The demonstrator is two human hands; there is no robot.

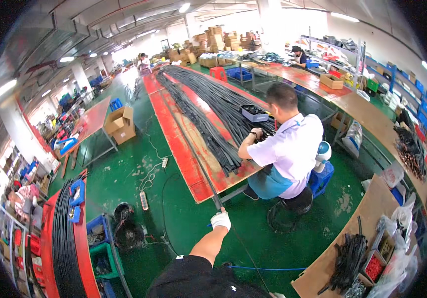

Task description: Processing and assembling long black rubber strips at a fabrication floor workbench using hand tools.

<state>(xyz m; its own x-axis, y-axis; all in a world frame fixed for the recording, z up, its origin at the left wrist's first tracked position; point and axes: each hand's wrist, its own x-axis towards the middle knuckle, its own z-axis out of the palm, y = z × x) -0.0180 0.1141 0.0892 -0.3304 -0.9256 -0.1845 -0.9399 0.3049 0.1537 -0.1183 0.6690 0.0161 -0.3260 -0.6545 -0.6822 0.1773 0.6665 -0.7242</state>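
My left hand (220, 221), in a white glove, reaches out past the near end of the long red table (173, 164). Its fingers are closed around the end of a long black tube-like strand (206, 177), which lies lengthwise along the tabletop. A thin dark cable (245, 251) runs from near this hand back toward my right hand (277, 295). Only a sliver of that white-gloved hand shows at the lower edge, so its fingers are hidden. Long bundles of black cables (198, 124) cover much of the table beside the strand.
A seated co-worker (293, 149) bends over the cable ends at the table's right side, near a grey bin (254, 113). Cords and a power strip (144, 200) lie on the green floor. Another red table (49, 233) stands left; a brown worktable (322, 268) is at right.
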